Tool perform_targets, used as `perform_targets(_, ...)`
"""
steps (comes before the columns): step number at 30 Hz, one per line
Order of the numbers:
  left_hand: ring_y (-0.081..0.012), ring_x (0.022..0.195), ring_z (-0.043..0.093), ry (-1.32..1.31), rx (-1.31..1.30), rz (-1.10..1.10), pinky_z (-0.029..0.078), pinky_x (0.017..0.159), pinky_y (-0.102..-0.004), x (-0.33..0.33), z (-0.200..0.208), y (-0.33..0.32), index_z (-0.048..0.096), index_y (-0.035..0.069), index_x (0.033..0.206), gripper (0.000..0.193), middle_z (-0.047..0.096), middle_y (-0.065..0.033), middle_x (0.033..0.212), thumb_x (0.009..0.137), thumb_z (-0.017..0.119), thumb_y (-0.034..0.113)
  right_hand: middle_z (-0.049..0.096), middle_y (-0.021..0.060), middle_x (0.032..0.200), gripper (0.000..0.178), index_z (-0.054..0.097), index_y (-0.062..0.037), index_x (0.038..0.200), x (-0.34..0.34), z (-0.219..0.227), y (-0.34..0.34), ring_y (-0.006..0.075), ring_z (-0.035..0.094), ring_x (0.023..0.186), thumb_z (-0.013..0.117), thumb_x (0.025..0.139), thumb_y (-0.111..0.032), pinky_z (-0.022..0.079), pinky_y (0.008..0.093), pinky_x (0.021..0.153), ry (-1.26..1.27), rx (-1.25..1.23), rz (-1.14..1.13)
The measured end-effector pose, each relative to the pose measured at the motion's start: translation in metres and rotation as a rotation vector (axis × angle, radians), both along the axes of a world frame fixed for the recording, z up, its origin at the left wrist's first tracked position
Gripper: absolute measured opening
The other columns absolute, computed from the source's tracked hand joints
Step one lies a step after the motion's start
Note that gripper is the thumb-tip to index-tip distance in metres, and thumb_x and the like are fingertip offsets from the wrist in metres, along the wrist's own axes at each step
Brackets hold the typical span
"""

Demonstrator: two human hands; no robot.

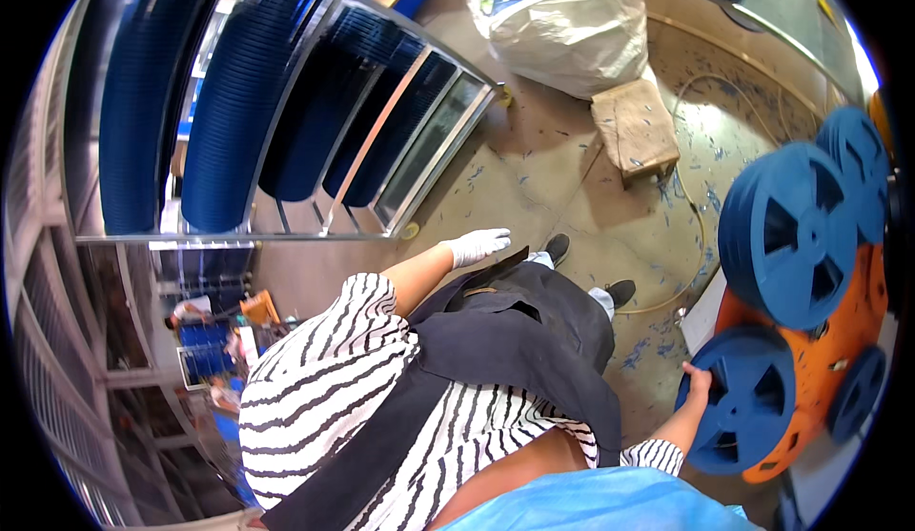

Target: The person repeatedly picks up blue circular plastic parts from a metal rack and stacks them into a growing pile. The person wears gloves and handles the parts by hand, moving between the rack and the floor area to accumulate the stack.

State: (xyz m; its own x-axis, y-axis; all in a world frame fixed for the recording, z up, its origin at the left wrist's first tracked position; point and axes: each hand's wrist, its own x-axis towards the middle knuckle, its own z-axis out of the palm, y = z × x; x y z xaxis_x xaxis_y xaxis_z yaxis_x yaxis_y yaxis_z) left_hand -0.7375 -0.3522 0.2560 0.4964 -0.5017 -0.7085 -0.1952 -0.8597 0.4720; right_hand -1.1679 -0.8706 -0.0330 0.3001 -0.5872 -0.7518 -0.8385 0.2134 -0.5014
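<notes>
My left hand [479, 246] wears a white glove and hangs beside my dark apron [519, 340]. Its fingers are stretched out and nothing shows in them. My bare right hand [699, 381] is at the near-left rim of a blue plastic reel [741, 450], with its fingers partly hidden as they grip the edge. That reel has a spoked face with cut-out windows and leans against an orange round-edged panel [799, 350]. A thick stack of similar blue reels [799, 235] stands just beyond it, and another blue reel [856, 393] sits to its right.
A metal rack [329, 237] with long rows of blue reels [233, 102] fills the left. Ahead are a white woven sack [581, 30] holding blue reels and a wooden stool [636, 126]. A yellowish hose [702, 221] and blue scraps lie on the floor. Another person [193, 311] is far left.
</notes>
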Motion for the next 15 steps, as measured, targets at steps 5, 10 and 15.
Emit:
perform_targets(5,-0.0289,0.130,0.044,0.060,0.004,0.248,0.033,0.107,-0.0332,-0.041,-0.006,0.033,0.042,0.002,0.139,0.057,0.048,-0.0174,0.138,0.097,0.045,0.042,0.058,0.0149,0.127,0.067,0.053,0.0056,0.126,0.014,0.064,0.035,0.0274,0.052,0.117,0.080,0.067,-0.010,0.037,0.0350,0.101,0.192,-0.123,-0.072)
perform_targets(10,-0.0293,0.132,0.041,0.084,0.044,0.402,0.031,0.109,-0.0339,-0.048,-0.007,0.063,0.042,0.002,0.139,0.065,0.046,-0.0172,0.141,0.094,0.044,0.050,0.054,0.0159,0.130,0.070,0.046,0.0093,0.131,-0.010,0.111,0.067,0.0283,0.053,0.114,0.076,0.068,-0.002,0.039,0.0354,0.100,0.019,0.026,-0.110)
perform_targets(15,-0.0281,0.131,0.042,0.161,-0.023,0.504,0.031,0.109,-0.0334,-0.041,-0.018,0.076,0.042,0.003,0.140,0.063,0.047,-0.0153,0.141,0.095,0.045,0.048,0.064,0.0092,0.098,0.037,0.058,0.0027,0.110,-0.018,0.192,0.080,0.0208,0.061,0.083,0.071,0.075,-0.003,0.050,0.0342,0.080,-0.086,0.147,-0.202)
